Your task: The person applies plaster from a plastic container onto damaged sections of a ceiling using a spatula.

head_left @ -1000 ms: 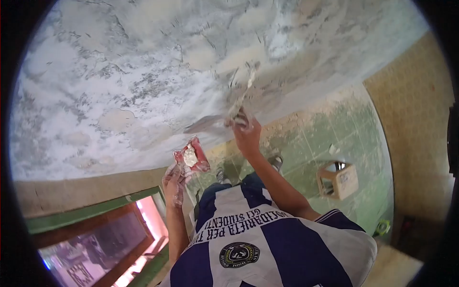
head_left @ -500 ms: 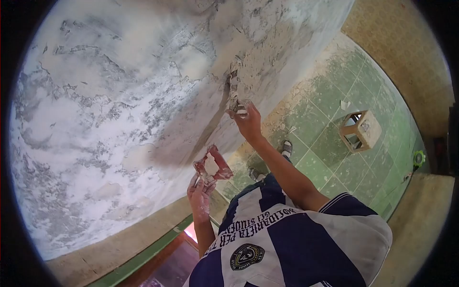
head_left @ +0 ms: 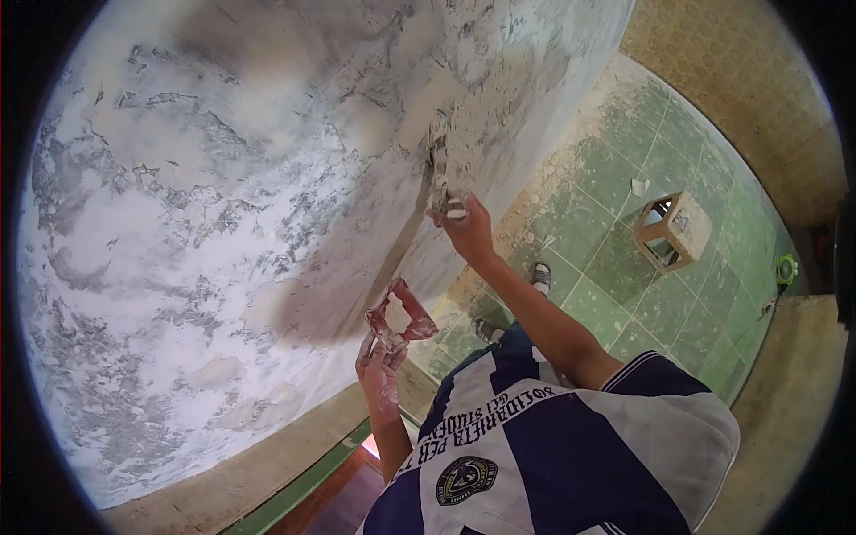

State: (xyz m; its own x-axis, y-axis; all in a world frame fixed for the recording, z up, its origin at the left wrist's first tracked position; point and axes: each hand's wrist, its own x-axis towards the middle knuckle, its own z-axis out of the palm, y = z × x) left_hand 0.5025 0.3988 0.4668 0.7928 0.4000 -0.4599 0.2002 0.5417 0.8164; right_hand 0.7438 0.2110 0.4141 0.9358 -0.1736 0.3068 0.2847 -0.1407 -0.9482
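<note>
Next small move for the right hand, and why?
Probably a short smoothing stroke along the wall with the smeared scraper. The right hand holds it seemingly against the surface, where the coating looks rough and uneven. Reloading seems less pressing: the left hand holds the red plate, with pale paste on it, apart from the scraper.

A pale, box-shaped stool stands on dusty, green, square floor tiles, a patterned tan wall rising far right.
</note>
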